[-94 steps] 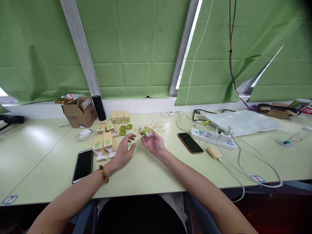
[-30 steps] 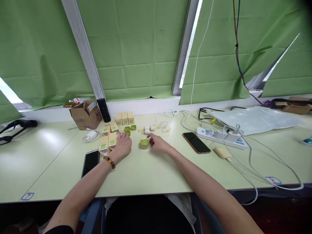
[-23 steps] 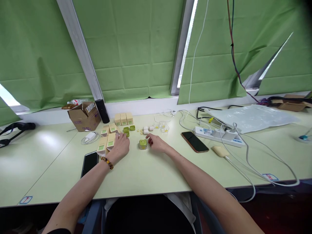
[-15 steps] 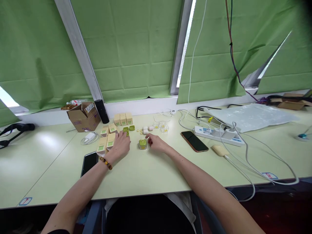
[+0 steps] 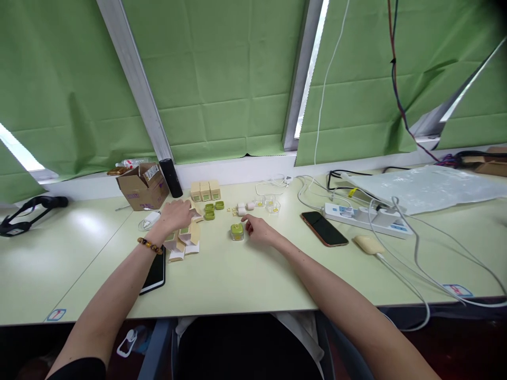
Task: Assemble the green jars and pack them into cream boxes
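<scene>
My left hand point(image 5: 178, 215) is over the back cartons of the left group, its fingers curled down on a small beige carton point(image 5: 196, 214) that it partly hides. In front of that hand, two more small cartons point(image 5: 189, 232) with green labels lie with white-lined flaps folded out. My right hand point(image 5: 256, 230) rests on the table with its fingers loosely bent and nothing visible in them. Just left of its fingertips, a small clear container with a green lid point(image 5: 237, 231) stands upright. Several green lids point(image 5: 209, 211) lie between my hands, farther back.
White cylindrical pieces point(image 5: 241, 208) and clear cups point(image 5: 272, 207) stand behind the container. Three beige cartons point(image 5: 205, 191) stand at the back. A phone point(image 5: 325, 228), a power strip point(image 5: 366, 219) and cables lie right; a dark-screened device point(image 5: 155, 272) lies under my left forearm.
My left hand has moved left onto the back cartons. Flaps of the front cartons now lie folded out towards me. My right hand stays beside the container. The view has shifted slightly.
</scene>
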A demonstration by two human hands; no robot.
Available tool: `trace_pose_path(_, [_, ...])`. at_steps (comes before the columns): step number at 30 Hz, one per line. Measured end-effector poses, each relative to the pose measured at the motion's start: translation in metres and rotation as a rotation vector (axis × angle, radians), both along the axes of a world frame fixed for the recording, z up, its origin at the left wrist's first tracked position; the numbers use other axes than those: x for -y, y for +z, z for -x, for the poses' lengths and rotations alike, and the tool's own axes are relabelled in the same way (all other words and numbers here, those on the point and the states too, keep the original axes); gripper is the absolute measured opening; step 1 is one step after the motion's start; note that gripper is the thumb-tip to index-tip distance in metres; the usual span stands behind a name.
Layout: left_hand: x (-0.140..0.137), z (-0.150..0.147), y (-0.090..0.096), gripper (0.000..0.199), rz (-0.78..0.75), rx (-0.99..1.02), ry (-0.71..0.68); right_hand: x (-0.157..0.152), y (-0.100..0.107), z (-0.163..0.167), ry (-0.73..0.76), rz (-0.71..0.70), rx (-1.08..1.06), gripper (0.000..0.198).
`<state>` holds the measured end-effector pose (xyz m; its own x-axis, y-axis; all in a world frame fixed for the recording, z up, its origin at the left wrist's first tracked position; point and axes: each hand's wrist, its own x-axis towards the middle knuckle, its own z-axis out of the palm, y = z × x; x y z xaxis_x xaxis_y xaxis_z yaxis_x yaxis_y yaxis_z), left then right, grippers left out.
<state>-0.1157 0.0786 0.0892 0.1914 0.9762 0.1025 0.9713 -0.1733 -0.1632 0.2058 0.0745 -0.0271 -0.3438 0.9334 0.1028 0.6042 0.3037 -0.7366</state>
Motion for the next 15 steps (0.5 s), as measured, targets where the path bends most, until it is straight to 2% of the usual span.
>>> trace_pose_path(2, [0.007,0.004,-0.004,0.050,0.067,-0.053,0.082,0.000,0.000,-0.001,0.004,0.000,0.013,0.071])
trace_pose_path(5, [0.018,-0.001,-0.016,0.063,0.101,-0.077,0.128,0.001,0.000,-0.002,0.011,-0.012,0.035,0.070])
trace_pose_path(11, [0.031,-0.021,-0.037,0.073,0.023,-0.106,0.049,0.000,-0.002,0.000,0.022,-0.025,0.053,0.073])
trace_pose_path(15, [0.044,-0.031,-0.039,0.066,0.072,-0.065,0.062,0.001,-0.002,-0.001,0.015,-0.023,0.027,0.073])
